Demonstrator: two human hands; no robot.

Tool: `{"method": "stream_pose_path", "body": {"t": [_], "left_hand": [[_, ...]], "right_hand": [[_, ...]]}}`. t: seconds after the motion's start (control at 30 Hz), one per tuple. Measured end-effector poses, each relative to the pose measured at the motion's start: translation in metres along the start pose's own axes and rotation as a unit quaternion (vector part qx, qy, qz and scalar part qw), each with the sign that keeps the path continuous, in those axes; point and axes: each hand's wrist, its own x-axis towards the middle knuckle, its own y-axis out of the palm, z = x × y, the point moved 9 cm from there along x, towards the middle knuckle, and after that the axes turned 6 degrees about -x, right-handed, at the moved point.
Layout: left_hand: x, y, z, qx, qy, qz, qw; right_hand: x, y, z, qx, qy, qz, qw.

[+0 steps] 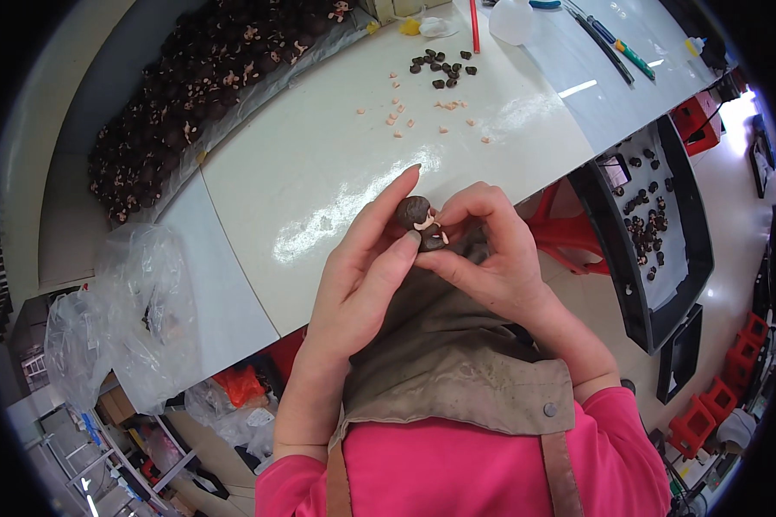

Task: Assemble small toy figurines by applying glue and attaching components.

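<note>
Between both hands, over the table's near edge, is a small figurine (417, 215) with a dark brown rounded head, a pale face and a brown body. My left hand (364, 269) grips it from the left, thumb against its body and index finger stretched out past the head. From the right, my right hand (489, 250) closes on it, thumb at its base and index finger bent by its face. Further up the table lie several small peach-coloured pieces (400, 109) and a cluster of dark brown pieces (441, 69).
A large heap of brown figurine parts (224, 86) fills the far left. Clear plastic bags (147, 302) lie at the left. A black tray (636, 323) with dark pieces stands at the right, beside a red stool (569, 228). Pens (634, 60) and a white bottle (510, 21) are far right.
</note>
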Motion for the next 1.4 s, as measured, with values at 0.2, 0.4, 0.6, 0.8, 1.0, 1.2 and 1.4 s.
{"method": "stream_pose_path", "body": {"t": [0.2,0.4,0.6,0.8,1.0,1.2,1.4], "left_hand": [[-0.002,-0.001,0.007,-0.045,-0.031,-0.001,0.999],[-0.001,-0.007,0.009,-0.040,-0.051,-0.036,0.997],[0.001,-0.006,0.015,-0.056,-0.091,-0.039,0.993],[0.000,0.002,0.014,-0.083,-0.085,0.007,0.993],[0.001,0.008,0.012,-0.057,-0.063,0.041,0.996],[-0.001,0.010,0.015,-0.049,-0.092,0.058,0.993],[0.002,0.013,0.015,-0.033,-0.088,0.078,0.993]], "right_hand": [[0.002,-0.001,0.001,-0.008,0.007,0.009,1.000],[0.005,-0.004,0.004,0.055,-0.002,0.047,0.997],[0.020,-0.015,0.006,-0.014,0.007,0.032,0.999],[0.025,-0.012,0.010,-0.070,-0.025,0.078,0.994],[0.022,-0.014,0.004,-0.029,0.024,0.109,0.993],[0.026,-0.016,0.003,-0.041,0.043,0.173,0.983],[0.029,-0.014,0.003,-0.082,0.066,0.232,0.967]]}}
